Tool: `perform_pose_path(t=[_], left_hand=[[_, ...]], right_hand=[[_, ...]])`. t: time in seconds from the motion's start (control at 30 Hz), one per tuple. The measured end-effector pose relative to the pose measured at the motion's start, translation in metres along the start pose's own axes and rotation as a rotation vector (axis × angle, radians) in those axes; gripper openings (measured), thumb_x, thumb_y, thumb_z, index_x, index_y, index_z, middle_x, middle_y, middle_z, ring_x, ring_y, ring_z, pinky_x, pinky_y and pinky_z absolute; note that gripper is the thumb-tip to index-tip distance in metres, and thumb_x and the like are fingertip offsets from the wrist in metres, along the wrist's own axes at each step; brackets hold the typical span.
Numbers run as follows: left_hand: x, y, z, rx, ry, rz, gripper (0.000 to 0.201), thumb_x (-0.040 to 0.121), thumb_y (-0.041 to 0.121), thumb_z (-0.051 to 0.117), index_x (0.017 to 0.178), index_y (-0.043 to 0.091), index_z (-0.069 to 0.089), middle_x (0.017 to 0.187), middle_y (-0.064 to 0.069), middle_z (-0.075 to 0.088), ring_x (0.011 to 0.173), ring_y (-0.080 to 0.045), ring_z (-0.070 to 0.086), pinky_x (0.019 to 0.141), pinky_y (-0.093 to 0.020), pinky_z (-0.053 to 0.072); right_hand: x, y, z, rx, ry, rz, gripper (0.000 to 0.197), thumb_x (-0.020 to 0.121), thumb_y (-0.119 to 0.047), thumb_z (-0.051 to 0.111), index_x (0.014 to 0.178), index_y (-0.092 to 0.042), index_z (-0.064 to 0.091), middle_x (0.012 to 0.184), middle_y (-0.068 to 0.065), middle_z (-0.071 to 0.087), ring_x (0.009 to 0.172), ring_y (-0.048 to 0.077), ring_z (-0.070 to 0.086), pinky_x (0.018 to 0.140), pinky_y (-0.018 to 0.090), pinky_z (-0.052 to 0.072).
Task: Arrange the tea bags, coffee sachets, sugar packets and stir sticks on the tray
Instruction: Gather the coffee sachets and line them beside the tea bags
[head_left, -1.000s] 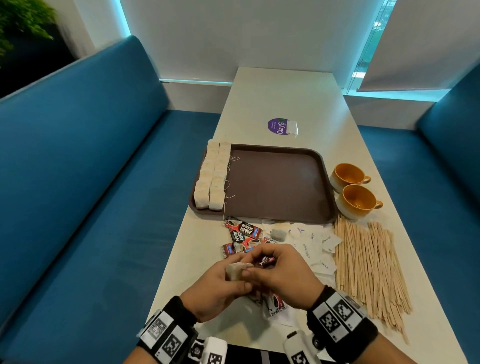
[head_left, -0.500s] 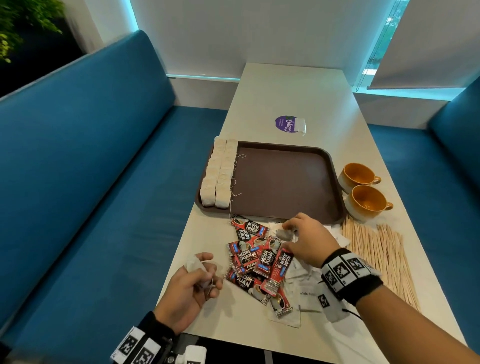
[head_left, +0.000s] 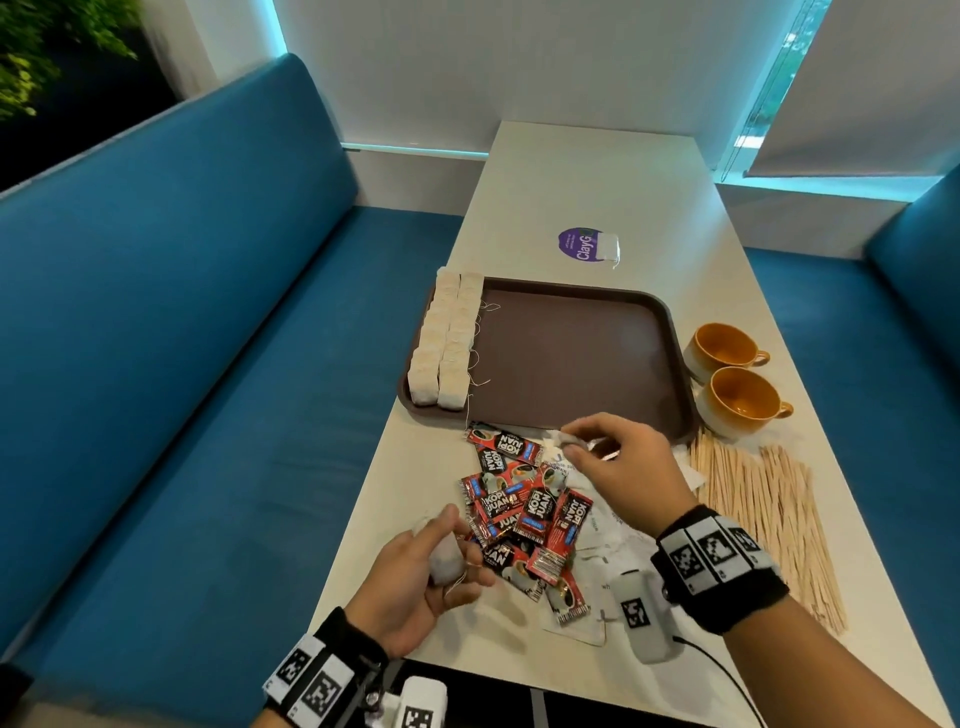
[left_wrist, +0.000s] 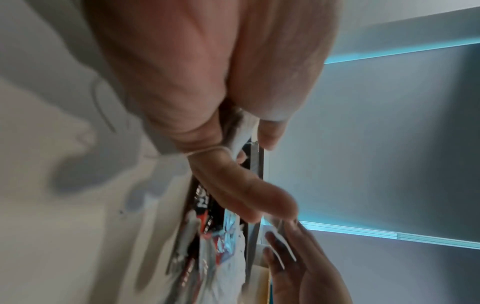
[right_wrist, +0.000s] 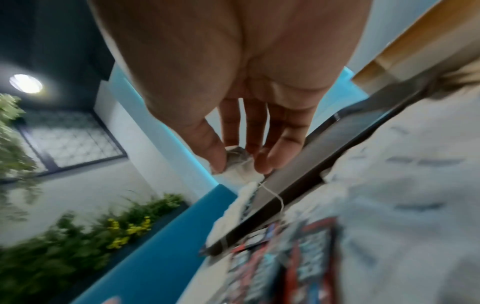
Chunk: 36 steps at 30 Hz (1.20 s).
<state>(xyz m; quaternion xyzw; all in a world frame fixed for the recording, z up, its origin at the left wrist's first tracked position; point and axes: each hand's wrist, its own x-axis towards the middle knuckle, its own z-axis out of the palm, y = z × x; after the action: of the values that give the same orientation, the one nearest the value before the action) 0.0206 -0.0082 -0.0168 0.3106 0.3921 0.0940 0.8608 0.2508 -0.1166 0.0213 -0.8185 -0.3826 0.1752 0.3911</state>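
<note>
A brown tray (head_left: 571, 358) lies mid-table with two rows of tea bags (head_left: 445, 340) along its left edge. Red coffee sachets (head_left: 524, 512) lie in a heap in front of it, over white sugar packets (head_left: 605, 527). Wooden stir sticks (head_left: 763, 512) are spread out at the right. My left hand (head_left: 441, 558) grips a tea bag (head_left: 445, 561) near the table's left edge; it shows as tea bag (left_wrist: 240, 131) in the left wrist view. My right hand (head_left: 576, 441) pinches another tea bag (head_left: 563, 440) just in front of the tray, its string hanging from the tea bag (right_wrist: 237, 159).
Two orange cups (head_left: 727, 382) stand right of the tray. A purple sticker (head_left: 582, 244) with one more tea bag on it lies behind the tray. Blue benches (head_left: 182, 364) flank the narrow table on both sides.
The hands, together over the sachets a second ago, have parted. The left drew back with its tea bag; the right reached forward, picked up a tea bag and lifted it slightly.
</note>
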Motion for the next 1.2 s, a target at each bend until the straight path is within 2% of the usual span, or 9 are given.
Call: perform_pose_path(t=[0.2, 0.37, 0.5, 0.6, 0.73, 0.83, 0.97, 1.07, 1.2], left_hand=[[0.005, 0.001, 0.021, -0.134, -0.094, -0.052, 0.061, 0.097, 0.058, 0.051, 0.112, 0.003, 0.070, 0.094, -0.019, 0.067, 0.075, -0.028, 0.071, 0.067, -0.041, 0.064], [0.005, 0.004, 0.027, -0.250, -0.212, -0.047, 0.067, 0.098, 0.061, 0.045, 0.122, 0.003, 0.072, 0.107, -0.021, 0.069, 0.088, -0.028, 0.070, 0.073, -0.038, 0.062], [0.005, 0.001, 0.019, -0.183, -0.144, 0.008, 0.039, 0.100, 0.028, 0.054, 0.115, -0.002, 0.073, 0.100, -0.023, 0.070, 0.080, -0.029, 0.072, 0.061, -0.032, 0.061], [0.011, 0.003, 0.000, -0.129, -0.037, 0.114, 0.037, 0.091, 0.003, 0.057, 0.127, -0.005, 0.061, 0.095, -0.020, 0.064, 0.071, -0.024, 0.061, 0.052, -0.028, 0.052], [0.015, 0.018, -0.019, 0.261, 0.111, 0.247, 0.018, 0.100, 0.010, 0.057, 0.116, 0.001, 0.064, 0.070, -0.002, 0.048, 0.058, -0.014, 0.042, 0.044, -0.023, 0.031], [0.019, 0.030, -0.019, 0.708, 0.119, 0.339, 0.005, 0.097, 0.024, 0.067, 0.100, 0.021, 0.068, 0.062, 0.010, 0.053, 0.050, -0.009, 0.039, 0.044, -0.022, 0.030], [0.027, 0.035, -0.003, 1.055, -0.004, 0.321, 0.041, 0.085, 0.030, 0.081, 0.117, 0.047, 0.063, 0.102, 0.008, 0.076, 0.086, -0.010, 0.073, 0.071, -0.028, 0.058], [0.033, 0.032, 0.004, 1.382, 0.012, 0.327, 0.069, 0.076, 0.047, 0.084, 0.136, 0.052, 0.050, 0.122, 0.015, 0.069, 0.107, -0.006, 0.066, 0.095, -0.034, 0.055], [0.027, 0.029, -0.003, 1.400, 0.091, 0.381, 0.071, 0.073, 0.042, 0.087, 0.131, 0.055, 0.049, 0.125, 0.017, 0.066, 0.111, -0.007, 0.064, 0.098, -0.035, 0.053]], right_hand=[[-0.039, -0.032, 0.038, 0.013, -0.204, -0.337, 0.018, 0.088, -0.030, 0.075, 0.105, -0.034, 0.074, 0.101, -0.020, 0.067, 0.101, 0.005, 0.058, 0.090, 0.019, 0.044], [-0.047, -0.024, 0.055, -0.142, -0.312, -0.415, 0.033, 0.084, -0.054, 0.067, 0.110, -0.035, 0.075, 0.110, -0.016, 0.057, 0.109, 0.013, 0.040, 0.097, 0.031, 0.041], [-0.048, -0.023, 0.049, -0.113, -0.406, -0.424, 0.033, 0.086, -0.049, 0.074, 0.116, -0.036, 0.072, 0.114, -0.020, 0.058, 0.111, 0.012, 0.039, 0.099, 0.024, 0.036], [-0.036, -0.016, 0.039, -0.054, -0.279, -0.329, 0.018, 0.090, -0.041, 0.073, 0.108, -0.037, 0.074, 0.106, -0.021, 0.059, 0.107, 0.007, 0.044, 0.093, 0.021, 0.036], [-0.023, 0.003, 0.022, -0.497, -0.211, -0.014, 0.023, 0.092, -0.048, 0.065, 0.114, -0.040, 0.065, 0.109, -0.014, 0.053, 0.113, 0.012, 0.041, 0.099, 0.034, 0.040], [-0.028, 0.010, 0.027, -0.607, -0.261, 0.044, 0.036, 0.090, -0.057, 0.063, 0.124, -0.044, 0.058, 0.108, -0.011, 0.045, 0.112, 0.015, 0.036, 0.100, 0.038, 0.037], [-0.031, 0.004, 0.039, -0.534, -0.333, -0.023, 0.044, 0.093, -0.061, 0.057, 0.135, -0.053, 0.050, 0.107, -0.013, 0.041, 0.107, 0.011, 0.029, 0.097, 0.037, 0.032], [-0.027, 0.005, 0.034, -0.438, -0.264, -0.023, 0.037, 0.094, -0.056, 0.059, 0.130, -0.050, 0.055, 0.107, -0.014, 0.045, 0.107, 0.010, 0.033, 0.101, 0.037, 0.035], [-0.026, 0.018, 0.016, -0.475, -0.325, 0.001, 0.040, 0.085, -0.054, 0.072, 0.122, -0.048, 0.060, 0.115, -0.016, 0.044, 0.112, 0.008, 0.031, 0.105, 0.037, 0.034]])
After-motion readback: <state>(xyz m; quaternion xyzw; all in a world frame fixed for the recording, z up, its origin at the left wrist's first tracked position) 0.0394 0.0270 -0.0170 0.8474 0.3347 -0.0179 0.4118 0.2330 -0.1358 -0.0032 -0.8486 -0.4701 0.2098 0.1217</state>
